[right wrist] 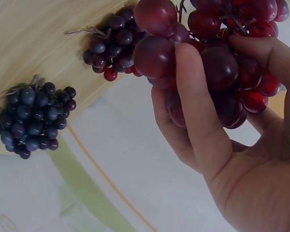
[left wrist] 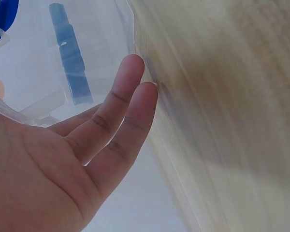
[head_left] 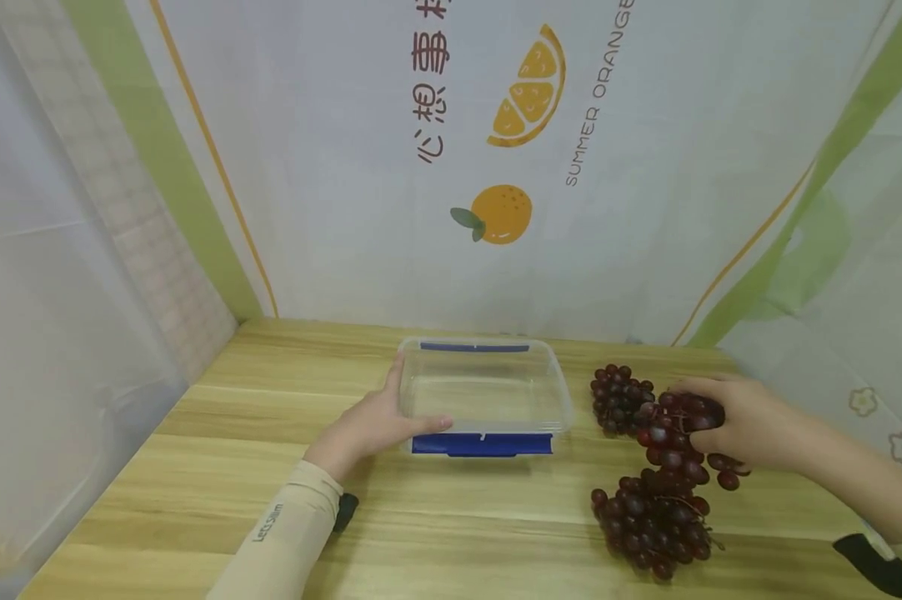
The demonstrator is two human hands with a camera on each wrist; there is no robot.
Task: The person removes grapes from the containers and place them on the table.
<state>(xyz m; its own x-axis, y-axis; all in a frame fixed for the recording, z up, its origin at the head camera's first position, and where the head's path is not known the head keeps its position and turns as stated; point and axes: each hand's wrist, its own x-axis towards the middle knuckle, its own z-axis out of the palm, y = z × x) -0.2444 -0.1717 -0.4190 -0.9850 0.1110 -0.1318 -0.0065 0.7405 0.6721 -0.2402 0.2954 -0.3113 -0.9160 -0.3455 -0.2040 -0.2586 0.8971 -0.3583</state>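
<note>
A clear plastic food container (head_left: 488,427) with blue side clips sits on the table. My left hand (head_left: 372,419) holds its left side, thumb along the front rim and forefinger up the left edge. Seen from the left wrist, the fingers (left wrist: 130,116) lie against the outside of the wall. My right hand (head_left: 751,421) grips a bunch of dark red grapes (head_left: 673,433), fingers and thumb around the berries (right wrist: 217,67). Two more bunches lie on the table: a darker one (head_left: 618,398) behind the held one and a larger one (head_left: 649,525) nearer me.
The wood-grain table (head_left: 451,533) ends at a white curtain (head_left: 331,208) printed with oranges. More pale cloth (head_left: 864,333) hangs along the right side. Dark straps show at both wrists.
</note>
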